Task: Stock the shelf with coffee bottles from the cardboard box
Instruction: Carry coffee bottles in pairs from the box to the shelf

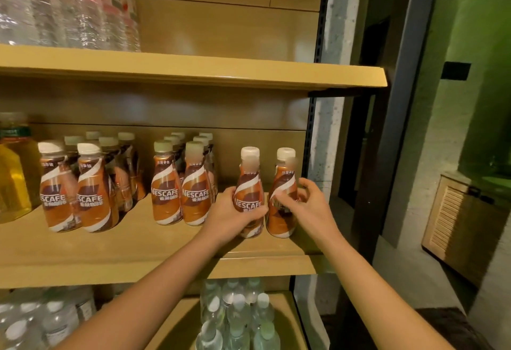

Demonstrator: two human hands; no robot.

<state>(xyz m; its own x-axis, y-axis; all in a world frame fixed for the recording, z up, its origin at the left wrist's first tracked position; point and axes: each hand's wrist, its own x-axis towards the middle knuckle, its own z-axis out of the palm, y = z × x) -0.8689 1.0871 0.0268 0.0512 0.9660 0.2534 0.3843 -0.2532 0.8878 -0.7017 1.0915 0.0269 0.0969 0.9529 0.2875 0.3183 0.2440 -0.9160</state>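
Observation:
Two brown coffee bottles with white caps stand upright at the right end of the middle wooden shelf [154, 250]. My left hand [231, 212] grips the left one [249, 183] around its lower body. My right hand [307, 203] curls around the right one [283, 181] at its waist. More coffee bottles stand in rows on the same shelf: a middle group [181, 189] just left of my hands and a further group [80, 186] at the left. The cardboard box is out of view.
A yellow-liquid bottle [12, 175] stands at the shelf's far left. Clear water bottles fill the upper shelf [63, 9] and the lower shelf [237, 319]. A dark metal upright [311, 139] and a concrete wall bound the shelf on the right.

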